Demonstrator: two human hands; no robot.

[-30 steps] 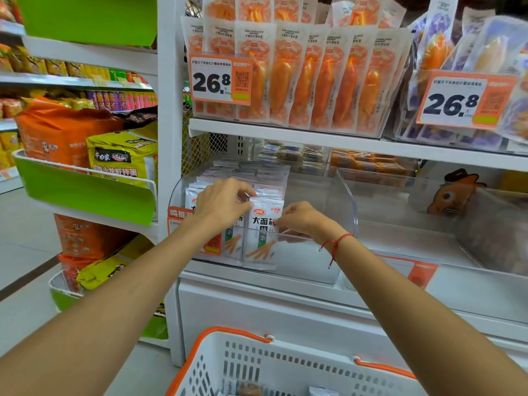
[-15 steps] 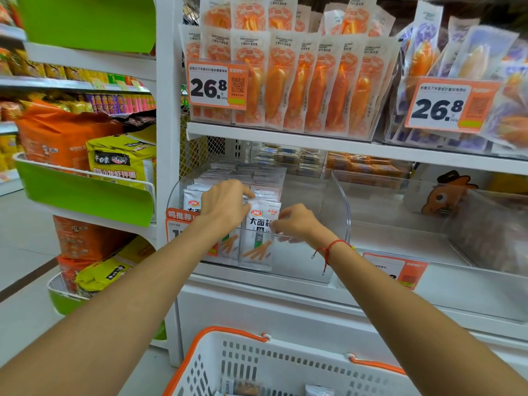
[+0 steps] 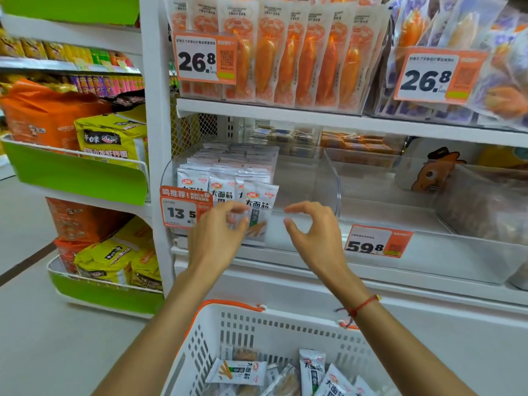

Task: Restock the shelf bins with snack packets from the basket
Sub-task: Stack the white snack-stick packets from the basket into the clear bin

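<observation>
Both hands [image 3: 217, 238] [image 3: 314, 238] hang empty, fingers loosely curled, before the bin [image 3: 328, 184]; its front packet [image 3: 258, 215] leans, might topple

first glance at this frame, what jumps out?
Two bare hands hover mid-frame in front of a clear shelf bin, left hand and right hand both holding nothing, before a row of upright white snack packets. Below, a white basket with orange trim holds more of the same packets. Big orange 26.8 price tags hang on the shelf above.
</observation>
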